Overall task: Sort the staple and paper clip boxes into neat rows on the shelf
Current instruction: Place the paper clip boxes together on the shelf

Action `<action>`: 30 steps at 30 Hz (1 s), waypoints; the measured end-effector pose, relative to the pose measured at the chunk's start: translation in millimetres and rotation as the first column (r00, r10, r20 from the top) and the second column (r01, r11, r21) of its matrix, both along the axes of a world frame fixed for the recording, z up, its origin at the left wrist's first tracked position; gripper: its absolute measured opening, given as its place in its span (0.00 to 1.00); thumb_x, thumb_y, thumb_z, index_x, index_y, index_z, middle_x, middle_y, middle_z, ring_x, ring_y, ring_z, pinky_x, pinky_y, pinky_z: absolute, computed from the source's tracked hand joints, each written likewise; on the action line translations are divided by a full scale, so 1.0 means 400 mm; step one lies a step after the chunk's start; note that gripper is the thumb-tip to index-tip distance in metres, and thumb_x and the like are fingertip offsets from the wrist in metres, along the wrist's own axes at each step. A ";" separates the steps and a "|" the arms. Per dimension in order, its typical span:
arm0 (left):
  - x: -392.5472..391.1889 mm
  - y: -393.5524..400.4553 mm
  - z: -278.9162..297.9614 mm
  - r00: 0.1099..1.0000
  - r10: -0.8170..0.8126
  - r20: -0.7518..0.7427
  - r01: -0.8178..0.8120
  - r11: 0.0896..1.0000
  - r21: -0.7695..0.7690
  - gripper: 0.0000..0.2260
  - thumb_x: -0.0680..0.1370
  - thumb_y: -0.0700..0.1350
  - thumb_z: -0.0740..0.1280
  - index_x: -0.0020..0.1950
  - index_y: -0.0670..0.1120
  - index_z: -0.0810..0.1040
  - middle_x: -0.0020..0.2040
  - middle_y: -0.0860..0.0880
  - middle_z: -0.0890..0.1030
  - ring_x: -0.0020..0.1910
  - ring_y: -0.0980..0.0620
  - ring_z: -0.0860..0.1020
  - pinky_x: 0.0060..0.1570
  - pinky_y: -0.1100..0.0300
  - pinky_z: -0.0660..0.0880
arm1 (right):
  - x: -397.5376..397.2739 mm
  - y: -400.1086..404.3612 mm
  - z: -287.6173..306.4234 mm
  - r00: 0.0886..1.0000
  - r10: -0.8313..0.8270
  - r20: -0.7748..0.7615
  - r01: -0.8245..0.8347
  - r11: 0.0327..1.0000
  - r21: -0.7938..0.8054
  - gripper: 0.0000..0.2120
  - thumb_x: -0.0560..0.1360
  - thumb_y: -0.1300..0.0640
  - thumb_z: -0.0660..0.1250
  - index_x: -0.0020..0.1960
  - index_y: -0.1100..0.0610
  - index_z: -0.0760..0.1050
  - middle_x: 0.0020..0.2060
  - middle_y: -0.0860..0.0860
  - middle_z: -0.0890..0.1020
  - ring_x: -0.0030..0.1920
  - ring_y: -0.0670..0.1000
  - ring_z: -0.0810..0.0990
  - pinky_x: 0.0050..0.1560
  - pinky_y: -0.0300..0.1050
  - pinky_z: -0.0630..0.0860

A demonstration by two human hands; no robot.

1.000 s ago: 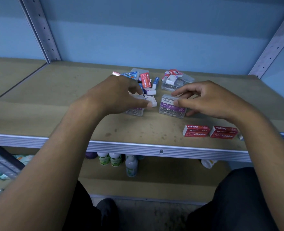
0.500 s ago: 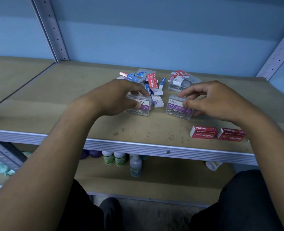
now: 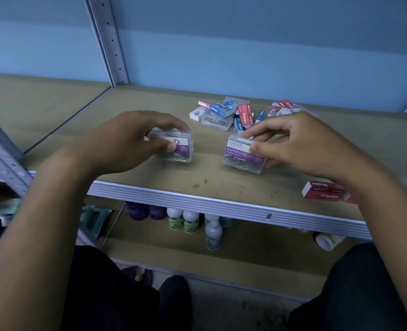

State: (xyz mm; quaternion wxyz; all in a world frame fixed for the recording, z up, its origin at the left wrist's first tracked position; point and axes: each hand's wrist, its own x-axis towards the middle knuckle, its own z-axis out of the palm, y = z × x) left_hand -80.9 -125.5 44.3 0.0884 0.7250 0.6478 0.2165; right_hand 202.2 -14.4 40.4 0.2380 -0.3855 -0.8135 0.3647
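On the brown shelf (image 3: 221, 180) my left hand (image 3: 128, 139) grips a clear paper clip box (image 3: 181, 151) with a purple label, thumb on its top. My right hand (image 3: 300, 139) pinches a second clear paper clip box (image 3: 240, 158) marked KREATI PAPER CLIP. The two boxes sit apart near the shelf's front. Behind them lies a loose pile of small boxes (image 3: 231, 114): red, blue and white staple boxes on another clear box. More red and white boxes (image 3: 284, 107) lie at the back right. Red staple boxes (image 3: 324, 191) lie at the front right, partly hidden by my right forearm.
A perforated metal upright (image 3: 109, 41) stands at the back left against the blue wall. The shelf's metal front edge (image 3: 221, 204) runs across. Below it, white bottles (image 3: 190, 222) and purple containers (image 3: 140, 210) stand on a lower shelf. My dark-clothed knees are at the bottom.
My left hand has drawn its paper clip box leftward, away from the pile and from the right box. My right hand stays on its box. The camera has swung left.
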 end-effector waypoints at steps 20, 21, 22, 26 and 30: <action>-0.119 -0.088 -0.041 0.997 0.042 0.057 -0.039 0.998 -0.050 0.16 0.78 0.47 0.68 0.63 0.62 0.77 0.58 0.60 0.79 0.56 0.62 0.75 0.50 0.66 0.69 | -0.180 -0.088 -0.001 0.968 0.169 0.187 -0.206 0.959 0.196 0.11 0.75 0.51 0.74 0.57 0.43 0.84 0.46 0.40 0.85 0.38 0.31 0.79 0.42 0.29 0.71; -0.120 -0.088 -0.043 0.997 0.044 0.058 -0.041 0.998 -0.054 0.16 0.78 0.47 0.68 0.63 0.63 0.77 0.58 0.61 0.79 0.56 0.62 0.75 0.50 0.64 0.69 | -0.182 -0.088 -0.003 0.968 0.168 0.189 -0.204 0.959 0.194 0.11 0.75 0.51 0.74 0.56 0.43 0.84 0.47 0.41 0.85 0.37 0.31 0.79 0.42 0.30 0.71; -0.121 -0.088 -0.044 0.997 0.047 0.061 -0.043 0.997 -0.057 0.16 0.78 0.47 0.68 0.63 0.63 0.77 0.58 0.61 0.79 0.56 0.61 0.75 0.50 0.64 0.69 | -0.185 -0.088 -0.004 0.967 0.169 0.189 -0.205 0.960 0.189 0.11 0.75 0.51 0.73 0.56 0.43 0.84 0.47 0.41 0.85 0.37 0.31 0.79 0.43 0.31 0.72; -0.114 -0.086 -0.047 0.996 0.054 0.076 -0.049 0.996 -0.074 0.16 0.79 0.46 0.68 0.62 0.64 0.77 0.58 0.60 0.79 0.56 0.61 0.75 0.49 0.67 0.68 | -0.190 -0.086 -0.008 0.966 0.171 0.193 -0.206 0.963 0.175 0.10 0.74 0.50 0.73 0.56 0.42 0.83 0.46 0.41 0.85 0.38 0.36 0.82 0.48 0.39 0.79; -0.109 -0.080 -0.046 0.997 0.052 0.063 -0.048 0.996 -0.070 0.16 0.79 0.45 0.68 0.63 0.62 0.77 0.58 0.61 0.78 0.55 0.61 0.74 0.48 0.71 0.66 | -0.188 -0.085 -0.008 0.965 0.171 0.196 -0.206 0.963 0.173 0.10 0.74 0.49 0.73 0.55 0.41 0.83 0.46 0.41 0.85 0.38 0.38 0.82 0.52 0.46 0.81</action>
